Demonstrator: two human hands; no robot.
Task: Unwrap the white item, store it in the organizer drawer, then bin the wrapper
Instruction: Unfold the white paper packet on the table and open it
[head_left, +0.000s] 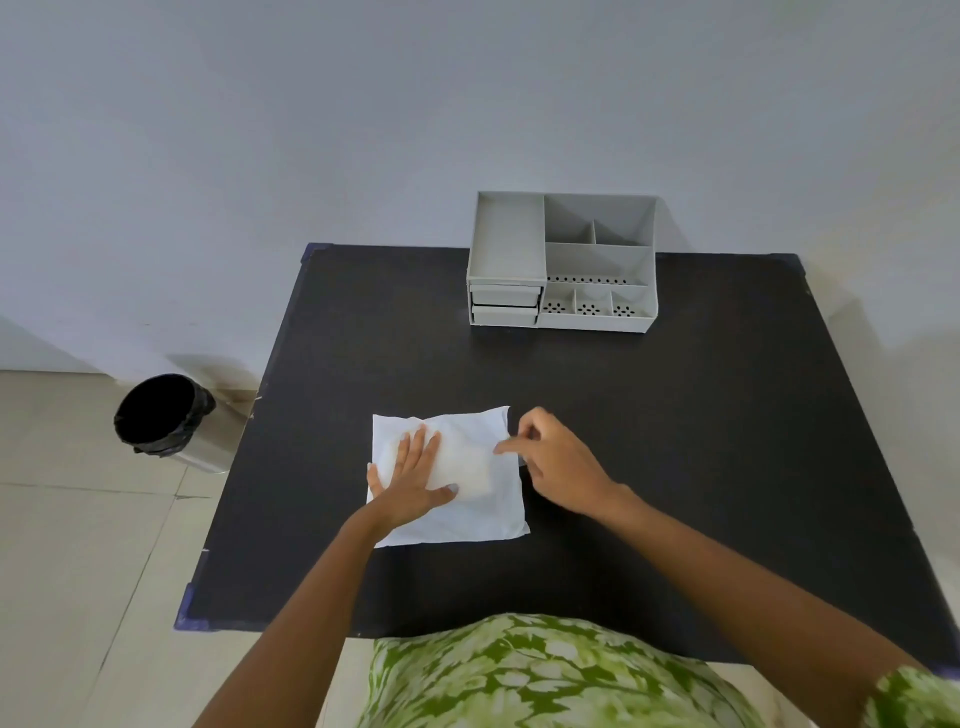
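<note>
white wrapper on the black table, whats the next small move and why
Probably peel the flap toward the right. The white paper wrapper lies nearly flat, the left hand presses on it and on the pale white item, and the right hand pinches the wrapper near that item's right edge, so the item looks partly covered.

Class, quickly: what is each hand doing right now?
Left hand: open, pressed flat on the white wrapper.
Right hand: fingers pinched at the wrapper's right side; actual grip cannot be told.

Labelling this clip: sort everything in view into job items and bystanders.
Job: wrapper, white item, organizer, drawers, bin, left hand, right hand.

Bystanders: table, wall, floor.
</note>
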